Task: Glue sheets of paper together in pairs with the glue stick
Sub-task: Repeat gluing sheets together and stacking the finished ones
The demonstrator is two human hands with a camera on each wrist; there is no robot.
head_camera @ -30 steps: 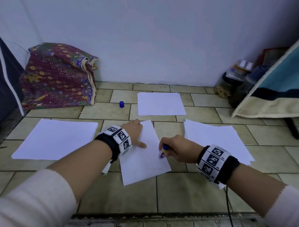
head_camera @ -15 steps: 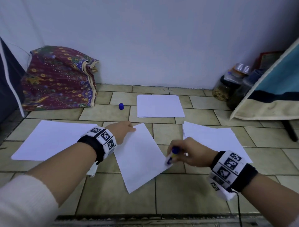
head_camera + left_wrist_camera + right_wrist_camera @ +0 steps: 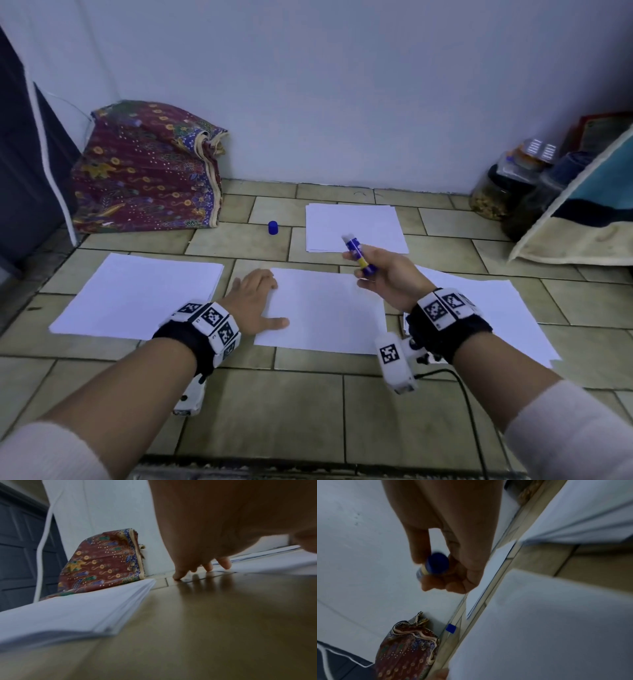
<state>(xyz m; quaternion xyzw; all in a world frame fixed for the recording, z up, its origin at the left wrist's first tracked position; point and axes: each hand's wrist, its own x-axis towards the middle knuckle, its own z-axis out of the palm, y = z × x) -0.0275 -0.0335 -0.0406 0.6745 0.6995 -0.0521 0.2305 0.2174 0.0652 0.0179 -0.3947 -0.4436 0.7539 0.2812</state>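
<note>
A single white sheet (image 3: 325, 308) lies on the tiled floor in front of me. My left hand (image 3: 255, 301) rests flat on its left edge, fingers straight (image 3: 208, 566). My right hand (image 3: 380, 274) is raised above the sheet's far right corner and grips the blue and yellow glue stick (image 3: 358, 255), uncapped white tip pointing up and away. In the right wrist view the stick's blue base (image 3: 436, 563) shows between the curled fingers. The blue cap (image 3: 273, 227) stands on the floor beyond the sheet.
A paper stack (image 3: 137, 294) lies at left, another (image 3: 496, 315) at right, a third (image 3: 356, 228) at the back centre. A patterned cloth bundle (image 3: 144, 171) sits against the wall at left. Jars (image 3: 503, 192) and a cushion (image 3: 582, 222) stand at right.
My right hand lifted the glue stick off the sheet's right edge and turned its tip upward. The sheet was turned from tilted to square with me, my left hand staying on its left edge.
</note>
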